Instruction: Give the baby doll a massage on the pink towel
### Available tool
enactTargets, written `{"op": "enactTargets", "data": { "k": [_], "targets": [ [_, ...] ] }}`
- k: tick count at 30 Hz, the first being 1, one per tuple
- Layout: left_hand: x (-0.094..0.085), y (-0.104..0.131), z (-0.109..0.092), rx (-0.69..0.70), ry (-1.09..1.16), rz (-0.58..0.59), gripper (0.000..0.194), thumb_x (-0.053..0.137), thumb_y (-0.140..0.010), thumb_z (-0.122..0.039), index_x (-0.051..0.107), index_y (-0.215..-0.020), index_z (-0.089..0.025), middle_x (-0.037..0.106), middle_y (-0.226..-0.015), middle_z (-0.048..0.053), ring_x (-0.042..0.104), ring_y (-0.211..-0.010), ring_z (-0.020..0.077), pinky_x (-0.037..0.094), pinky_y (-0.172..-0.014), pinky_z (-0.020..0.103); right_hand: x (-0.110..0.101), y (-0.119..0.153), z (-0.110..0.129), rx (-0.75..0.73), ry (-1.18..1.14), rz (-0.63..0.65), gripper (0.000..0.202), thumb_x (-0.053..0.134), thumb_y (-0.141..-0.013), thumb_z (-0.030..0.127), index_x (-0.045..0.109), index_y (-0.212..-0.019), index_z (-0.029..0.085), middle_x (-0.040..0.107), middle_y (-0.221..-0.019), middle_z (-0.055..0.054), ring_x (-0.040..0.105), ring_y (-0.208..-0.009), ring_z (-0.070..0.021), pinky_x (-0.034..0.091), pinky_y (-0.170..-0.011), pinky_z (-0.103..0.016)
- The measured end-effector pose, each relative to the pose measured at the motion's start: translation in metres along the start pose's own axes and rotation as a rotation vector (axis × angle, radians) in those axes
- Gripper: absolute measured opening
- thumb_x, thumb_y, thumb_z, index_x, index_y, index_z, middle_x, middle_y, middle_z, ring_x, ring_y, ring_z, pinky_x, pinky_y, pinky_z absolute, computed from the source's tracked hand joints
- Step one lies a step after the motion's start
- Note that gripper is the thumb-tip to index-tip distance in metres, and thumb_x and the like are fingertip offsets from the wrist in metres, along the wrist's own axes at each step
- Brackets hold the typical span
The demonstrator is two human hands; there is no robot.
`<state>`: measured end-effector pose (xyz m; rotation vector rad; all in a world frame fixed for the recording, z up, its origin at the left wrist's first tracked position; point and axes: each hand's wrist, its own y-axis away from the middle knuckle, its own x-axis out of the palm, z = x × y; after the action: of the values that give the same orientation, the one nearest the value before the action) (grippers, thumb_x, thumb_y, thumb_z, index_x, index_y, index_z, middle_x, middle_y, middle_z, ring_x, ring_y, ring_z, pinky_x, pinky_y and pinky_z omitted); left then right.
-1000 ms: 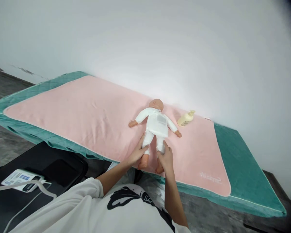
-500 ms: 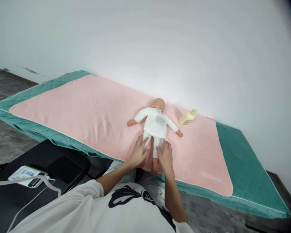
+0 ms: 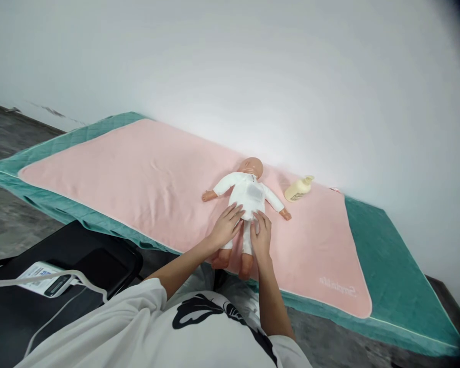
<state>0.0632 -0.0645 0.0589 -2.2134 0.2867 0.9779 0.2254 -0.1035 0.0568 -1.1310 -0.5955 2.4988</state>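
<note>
A baby doll [image 3: 249, 191] in a white top and white trousers lies on its back on a pink mat [image 3: 130, 179], arms spread and bare feet toward me. My left hand [image 3: 226, 226] rests on the lower hem of the top at the doll's left-side edge in view, fingers spread. On the other side, my right hand [image 3: 261, 232] touches the hem and upper leg, its fingers slightly apart. Neither hand is closed round anything that I can see. A pale yellow pump bottle [image 3: 299, 189] lies tilted to the right of the doll.
The pink mat covers most of a green padded surface [image 3: 383, 255] against a white wall [image 3: 230, 76]. At lower left, a black chair [image 3: 99, 266] holds a white device [image 3: 46, 280] with a cable.
Both hands have moved up from the doll's legs to the hem of its top. The view has shifted slightly.
</note>
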Motion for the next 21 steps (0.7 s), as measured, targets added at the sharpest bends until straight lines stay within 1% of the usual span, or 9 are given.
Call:
{"op": "enactTargets", "data": {
  "k": [3, 8, 15, 21],
  "targets": [
    [0.007, -0.003, 0.002, 0.022, -0.007, -0.013, 0.035, 0.041, -0.095, -0.022, 0.055, -0.126, -0.014, 0.052, -0.139, 0.011, 0.035, -0.14, 0.026, 0.04, -0.111, 0.049, 0.004, 0.0, -0.009, -0.037, 0.002, 0.006, 0.035, 0.039, -0.097, 0.031, 0.062, -0.119, 0.017, 0.057, -0.127, -0.012, 0.047, -0.124, -0.0217, 0.04, -0.107, -0.044],
    [0.013, -0.005, 0.003, 0.023, -0.048, 0.024, 0.034, 0.042, -0.095, -0.02, 0.056, -0.125, -0.013, 0.053, -0.138, 0.011, 0.036, -0.139, 0.0245, 0.04, -0.112, 0.045, 0.008, 0.001, -0.019, -0.008, 0.021, 0.019, 0.038, 0.036, -0.098, 0.029, 0.063, -0.121, 0.016, 0.059, -0.127, -0.013, 0.048, -0.124, -0.0222, 0.04, -0.107, -0.045],
    [0.017, -0.008, 0.008, 0.0, -0.078, 0.078, 0.034, 0.045, -0.094, -0.02, 0.057, -0.124, -0.012, 0.054, -0.137, 0.011, 0.037, -0.139, 0.024, 0.038, -0.113, 0.044, 0.016, 0.0, -0.022, 0.042, 0.019, 0.016, 0.038, 0.037, -0.097, 0.03, 0.066, -0.116, 0.014, 0.063, -0.123, -0.013, 0.05, -0.122, -0.0227, 0.042, -0.105, -0.044],
    [0.017, -0.009, 0.009, -0.016, -0.072, 0.092, 0.034, 0.046, -0.093, -0.02, 0.058, -0.124, -0.009, 0.056, -0.136, 0.012, 0.038, -0.138, 0.0241, 0.038, -0.113, 0.041, 0.02, 0.001, -0.023, 0.036, 0.017, 0.013, 0.037, 0.037, -0.097, 0.028, 0.065, -0.117, 0.015, 0.063, -0.122, -0.012, 0.05, -0.122, -0.0229, 0.042, -0.105, -0.045]
  ]
}}
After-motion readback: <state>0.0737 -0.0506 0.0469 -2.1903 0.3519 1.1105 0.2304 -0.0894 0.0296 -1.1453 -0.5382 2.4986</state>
